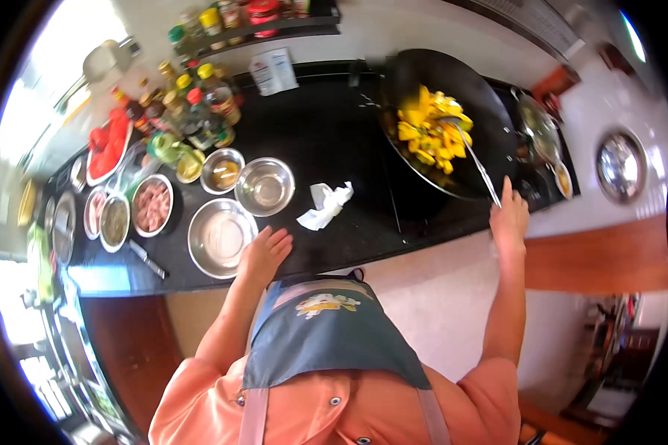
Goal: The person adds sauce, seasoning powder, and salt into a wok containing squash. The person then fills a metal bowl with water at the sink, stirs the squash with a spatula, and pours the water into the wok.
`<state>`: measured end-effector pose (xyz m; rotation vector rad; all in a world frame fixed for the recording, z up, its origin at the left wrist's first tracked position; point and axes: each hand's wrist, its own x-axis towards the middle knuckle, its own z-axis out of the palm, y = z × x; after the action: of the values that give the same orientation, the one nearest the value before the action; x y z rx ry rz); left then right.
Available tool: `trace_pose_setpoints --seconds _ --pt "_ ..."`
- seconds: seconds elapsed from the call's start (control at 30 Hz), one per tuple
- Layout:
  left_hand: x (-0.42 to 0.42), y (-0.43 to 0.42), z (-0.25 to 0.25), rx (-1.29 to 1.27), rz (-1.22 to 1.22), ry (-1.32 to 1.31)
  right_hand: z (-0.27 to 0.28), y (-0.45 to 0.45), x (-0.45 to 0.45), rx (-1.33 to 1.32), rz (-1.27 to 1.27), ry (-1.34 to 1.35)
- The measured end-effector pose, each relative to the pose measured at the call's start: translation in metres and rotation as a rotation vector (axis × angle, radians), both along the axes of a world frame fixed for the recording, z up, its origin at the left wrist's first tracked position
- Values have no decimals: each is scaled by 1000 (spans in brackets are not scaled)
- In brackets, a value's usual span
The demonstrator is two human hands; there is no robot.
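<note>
Right hand (508, 222): gripping the long silver metal utensil (480, 166), length likely sparing fingers heat!
Yellow chunks (427, 137): heaped in the wide black wok (490, 119), around its tip.
Left hand (265, 256): open, beside the round steel bowl (200, 226).

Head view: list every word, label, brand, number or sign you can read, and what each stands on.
No text can be read.
White sheet against the wall: print too small.
Counter bottles: labels blurred.
Red shelf jar: label blurred.
Apron: picture, no readable words.
</note>
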<state>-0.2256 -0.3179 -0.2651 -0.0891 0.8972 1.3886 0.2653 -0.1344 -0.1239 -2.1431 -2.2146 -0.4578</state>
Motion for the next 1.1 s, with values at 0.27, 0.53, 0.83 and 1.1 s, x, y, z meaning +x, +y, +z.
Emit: trace_pose_setpoints --seconds 0.27,0.53,0.83,1.1 --pt "23 99 -56 -196 401 163 -3 18 7 -191 48 48" --pt "33 141 -53 -204 285 341 32 25 -3 -74 107 -181" --pt "31 231 -63 -107 72 296 61 43 14 -143 95 -43" --pt "33 170 -60 -101 18 -79 187 62 25 -590 -160 -226"
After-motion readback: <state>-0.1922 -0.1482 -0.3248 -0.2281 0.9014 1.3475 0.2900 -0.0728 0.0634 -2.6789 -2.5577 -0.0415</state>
